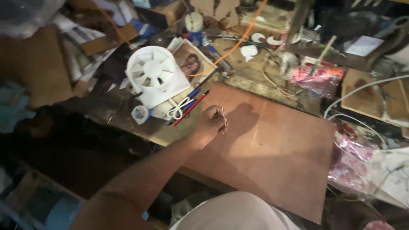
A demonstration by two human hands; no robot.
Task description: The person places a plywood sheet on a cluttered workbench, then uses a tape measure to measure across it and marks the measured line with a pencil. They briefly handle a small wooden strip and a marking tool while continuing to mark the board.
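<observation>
We have the left hand curled into a loose fist, pinching a small thin metal piece that pokes up from between thumb and fingers at the far side of the knuckles; we can't tell just what it is. The hand hovers over the near-left part of a bare brown board, its shadow falling just beyond it. The forearm runs in long and straight from our lower left, wrist level, knuckles up. Just left of the hand lie a red pen and a blue pen beside a coil of white cord. Farther off to the left sits a white fan housing, with a small tape roll near it.
</observation>
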